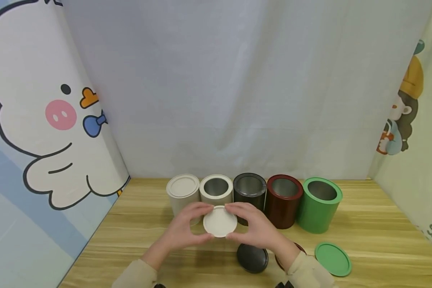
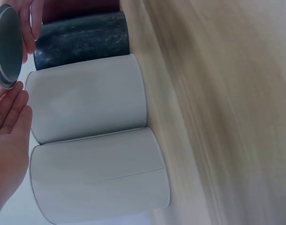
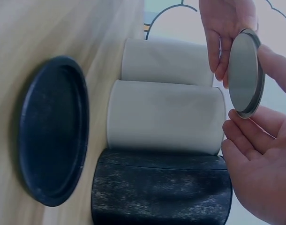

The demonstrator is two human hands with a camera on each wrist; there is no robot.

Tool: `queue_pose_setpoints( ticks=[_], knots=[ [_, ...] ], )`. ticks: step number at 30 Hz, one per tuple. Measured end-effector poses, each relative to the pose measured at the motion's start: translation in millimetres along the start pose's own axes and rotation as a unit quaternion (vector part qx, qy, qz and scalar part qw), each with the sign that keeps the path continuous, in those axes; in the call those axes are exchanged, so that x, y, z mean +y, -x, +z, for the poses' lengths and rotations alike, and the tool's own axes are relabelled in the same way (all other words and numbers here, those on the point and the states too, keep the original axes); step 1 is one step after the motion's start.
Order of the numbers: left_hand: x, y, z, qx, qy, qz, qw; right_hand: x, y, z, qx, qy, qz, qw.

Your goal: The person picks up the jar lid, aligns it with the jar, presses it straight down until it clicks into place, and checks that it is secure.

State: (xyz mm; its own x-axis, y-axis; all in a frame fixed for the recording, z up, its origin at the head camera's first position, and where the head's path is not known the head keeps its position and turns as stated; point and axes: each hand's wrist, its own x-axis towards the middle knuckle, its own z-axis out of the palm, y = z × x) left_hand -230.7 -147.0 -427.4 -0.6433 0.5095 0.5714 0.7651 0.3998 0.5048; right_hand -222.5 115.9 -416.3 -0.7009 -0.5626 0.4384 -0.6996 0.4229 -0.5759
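- White lid (image 1: 220, 221): thin, stiff, light disc, probably metal-lined and slippery; best taken by the rim.
- Left hand (image 1: 187, 230) and right hand (image 1: 256, 229): both are pinching its rim above the open white canister (image 1: 216, 191).

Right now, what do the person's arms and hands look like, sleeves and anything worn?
Both hands are bare: the left hand and right hand show no gloves or rings. Each forearm ends in a beige long sleeve, loose at the cuff. Something dark sits under each cuff; what it is cannot be told.
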Motion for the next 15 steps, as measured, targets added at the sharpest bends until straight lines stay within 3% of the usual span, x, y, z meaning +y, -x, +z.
queue_pose_setpoints(
  ticks=[15],
  knots=[
    [2.7,-17.9,-12.6,0.012,-0.017,0.015,0.9997,-4.9,-15.5,-15.5,0.014,0.025,-0.022,0.999]
  ],
)
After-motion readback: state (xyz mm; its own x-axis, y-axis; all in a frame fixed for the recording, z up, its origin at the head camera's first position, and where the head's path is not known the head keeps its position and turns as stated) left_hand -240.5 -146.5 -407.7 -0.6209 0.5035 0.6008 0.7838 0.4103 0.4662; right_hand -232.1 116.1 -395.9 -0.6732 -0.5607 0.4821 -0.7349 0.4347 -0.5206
